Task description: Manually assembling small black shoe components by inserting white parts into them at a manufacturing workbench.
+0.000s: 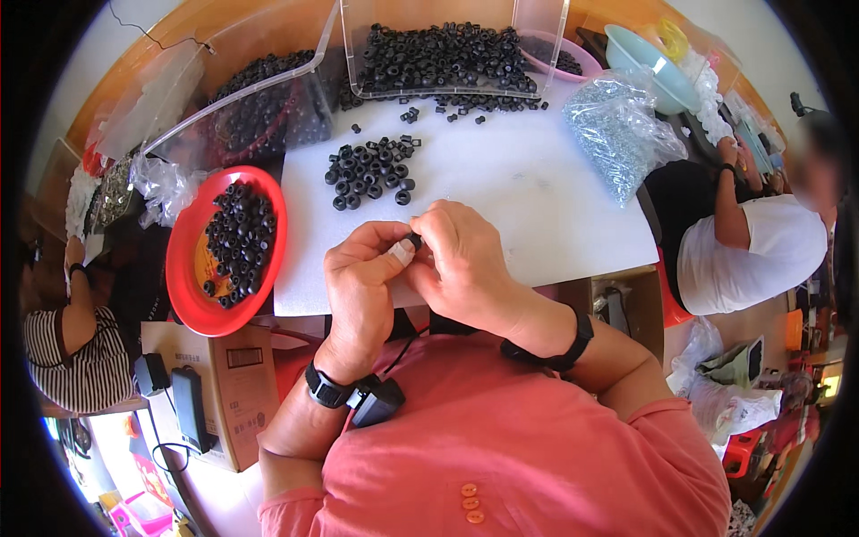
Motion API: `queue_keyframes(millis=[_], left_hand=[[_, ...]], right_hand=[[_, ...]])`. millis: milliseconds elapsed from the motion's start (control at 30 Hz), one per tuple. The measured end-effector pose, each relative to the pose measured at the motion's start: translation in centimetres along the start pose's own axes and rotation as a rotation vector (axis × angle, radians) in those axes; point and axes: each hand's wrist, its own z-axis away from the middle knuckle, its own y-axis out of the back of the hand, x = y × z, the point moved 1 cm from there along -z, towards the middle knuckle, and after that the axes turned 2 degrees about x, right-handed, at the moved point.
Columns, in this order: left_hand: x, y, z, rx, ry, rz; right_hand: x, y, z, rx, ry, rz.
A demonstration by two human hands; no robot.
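Close together above the near edge of the white work surface (519, 206), both my hands work at one small black plastic part (413, 240). My left hand (360, 273) pinches it between thumb and fingers; the thumb tip has a white wrap. Fingers of my right hand (465, 261) are bent and pressed together against the same part, and what else they may hold is hidden. Just beyond my hands lies a loose pile of black cap-like parts (369, 172). To the left, a red oval tray (279, 234) holds more rounded black parts.
A clear bin (353, 76) full of black parts lies tipped at the back, spilling onto the surface. Another clear bin (170, 139) stands back left. A plastic bag of small metallic pieces (617, 130) and a pale blue basin (658, 67) are back right. Co-workers (752, 237) sit at either side.
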Motion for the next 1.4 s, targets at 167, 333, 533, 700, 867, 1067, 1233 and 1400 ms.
queue_keyframes(millis=[167,333,533,700,867,1067,1233,1400], left_hand=[[0.8,0.5,0.5,-0.083,0.049,-0.016],[1.0,0.7,0.2,-0.177,0.176,-0.216],[1.4,0.7,0.3,-0.15,0.099,-0.229],[1.0,0.8,0.2,-0.168,0.162,-0.25],[0.8,0.9,0.7,-0.194,0.109,-0.255],[0.8,0.3,0.7,-0.213,0.112,-0.335],[0.6,0.6,1.6,-0.144,-0.511,-0.772],[0.8,0.8,1.2,-0.198,-0.705,-0.968]], right_hand=[[0.4,-0.4,0.4,0.051,-0.009,0.07],[1.1,0.9,0.0,-0.04,0.002,0.054],[0.7,0.3,-0.4,-0.165,-0.103,-0.059],[0.9,0.5,-0.3,-0.175,-0.171,-0.091],[0.2,0.2,0.7,-0.099,-0.118,-0.049],[0.7,1.7,0.1,-0.225,-0.241,-0.08],[0.8,2.7,-0.7,-0.378,-0.21,0.042],[0.7,1.7,-2.1,-0.608,-0.148,0.242]])
